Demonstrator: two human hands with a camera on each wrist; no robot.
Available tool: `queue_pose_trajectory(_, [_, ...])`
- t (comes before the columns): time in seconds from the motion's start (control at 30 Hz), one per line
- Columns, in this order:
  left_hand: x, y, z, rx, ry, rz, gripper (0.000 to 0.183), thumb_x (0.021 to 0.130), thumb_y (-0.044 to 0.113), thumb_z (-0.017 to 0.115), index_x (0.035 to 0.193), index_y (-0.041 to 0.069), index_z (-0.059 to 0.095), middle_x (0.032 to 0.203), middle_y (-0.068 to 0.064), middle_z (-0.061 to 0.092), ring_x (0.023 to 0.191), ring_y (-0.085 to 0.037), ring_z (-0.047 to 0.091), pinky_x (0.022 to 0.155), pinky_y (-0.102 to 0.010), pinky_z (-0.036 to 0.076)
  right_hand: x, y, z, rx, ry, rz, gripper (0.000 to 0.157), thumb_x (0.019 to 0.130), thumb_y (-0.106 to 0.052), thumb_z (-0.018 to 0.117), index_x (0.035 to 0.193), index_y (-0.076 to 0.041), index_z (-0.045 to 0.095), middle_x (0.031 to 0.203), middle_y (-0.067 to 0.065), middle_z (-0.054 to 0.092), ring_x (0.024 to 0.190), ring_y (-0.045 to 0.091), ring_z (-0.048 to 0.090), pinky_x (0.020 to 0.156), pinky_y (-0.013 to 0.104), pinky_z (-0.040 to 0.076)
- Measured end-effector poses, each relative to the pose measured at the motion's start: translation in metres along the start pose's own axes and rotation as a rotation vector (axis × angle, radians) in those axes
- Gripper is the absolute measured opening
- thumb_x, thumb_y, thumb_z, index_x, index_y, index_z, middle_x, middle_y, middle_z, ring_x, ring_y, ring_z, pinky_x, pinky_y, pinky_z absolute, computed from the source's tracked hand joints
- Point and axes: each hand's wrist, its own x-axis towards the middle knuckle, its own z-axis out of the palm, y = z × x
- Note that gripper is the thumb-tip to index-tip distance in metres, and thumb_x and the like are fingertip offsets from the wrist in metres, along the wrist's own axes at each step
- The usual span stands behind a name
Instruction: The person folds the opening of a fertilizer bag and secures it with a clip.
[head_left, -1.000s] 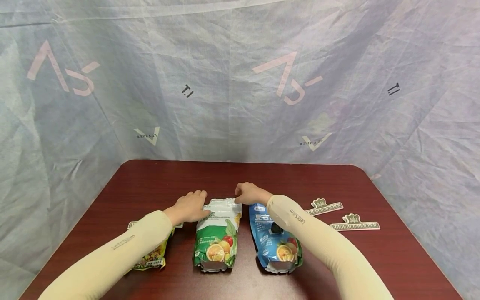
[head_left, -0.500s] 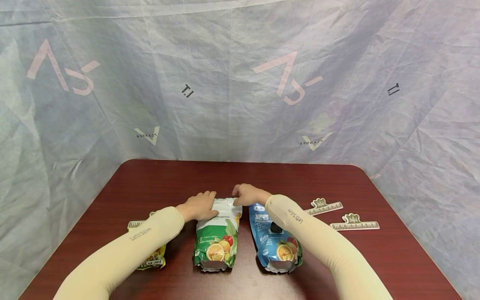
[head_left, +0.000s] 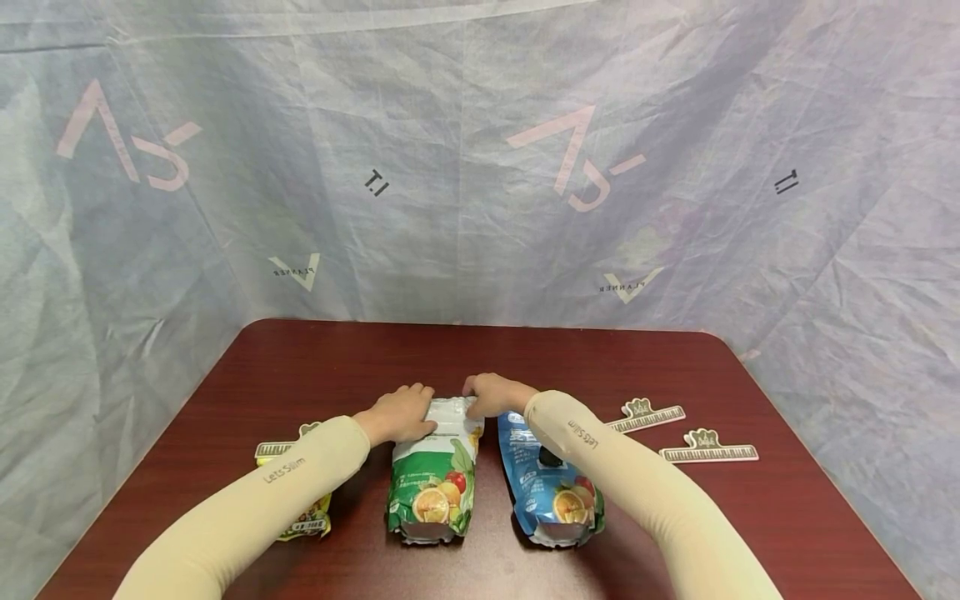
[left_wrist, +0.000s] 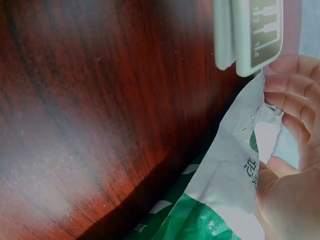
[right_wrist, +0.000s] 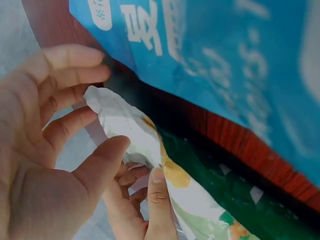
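A green-and-white pouch (head_left: 431, 483) with fruit pictures lies mid-table, its white top end away from me. My left hand (head_left: 399, 415) holds the top left corner, thumb on the printed face. Across from it, my right hand (head_left: 495, 395) holds the top right corner. In the right wrist view the pouch's crumpled white edge (right_wrist: 117, 117) sits between my right thumb (right_wrist: 107, 155) and curled fingers, with the left thumb (right_wrist: 158, 195) pressing the face nearby. From the left wrist, the pouch's side (left_wrist: 232, 150) is seen close up, with left fingers (left_wrist: 290, 82) along the top edge.
Right of the pouch lies a blue pouch (head_left: 536, 492), partly under my right sleeve. Two piano-key bag clips (head_left: 708, 447) lie at the right. A yellow bag (head_left: 311, 518), mostly covered by my left sleeve, has another piano-key clip (head_left: 273, 448) at its far end.
My left hand has moved right onto the pouch's top left corner. The right hand has shifted slightly left and lower over the other corner. The pouch has stayed in place.
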Motion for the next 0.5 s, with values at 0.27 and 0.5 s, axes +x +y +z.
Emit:
queue_pose_trajectory(0.27, [0.0009, -0.0015, -0.0005, 0.031, 0.01, 0.014, 0.057, 0.09, 0.036, 0.056, 0.131, -0.001, 0.043, 0.129, -0.02, 0.045, 0.116, -0.036, 0.045, 0.084, -0.048, 0.043, 0.0017, -0.0021, -0.0006, -0.021, -0.003, 0.01, 0.035, 0.083, -0.014, 0.065, 0.115, -0.005, 0.057, 0.112, 0.009, 0.058, 0.097, 0.02, 0.055, 0.078, 0.034, 0.046])
queue_pose_trajectory(0.5, [0.0013, -0.0017, -0.0009, 0.028, 0.026, 0.008, 0.052, 0.089, 0.034, 0.059, 0.128, 0.003, 0.045, 0.123, -0.017, 0.049, 0.11, -0.034, 0.048, 0.079, -0.047, 0.045, 0.0006, -0.0036, -0.0013, -0.06, -0.004, 0.016, 0.029, 0.083, -0.014, 0.063, 0.111, -0.009, 0.055, 0.105, 0.006, 0.058, 0.086, 0.016, 0.053, 0.071, 0.03, 0.044])
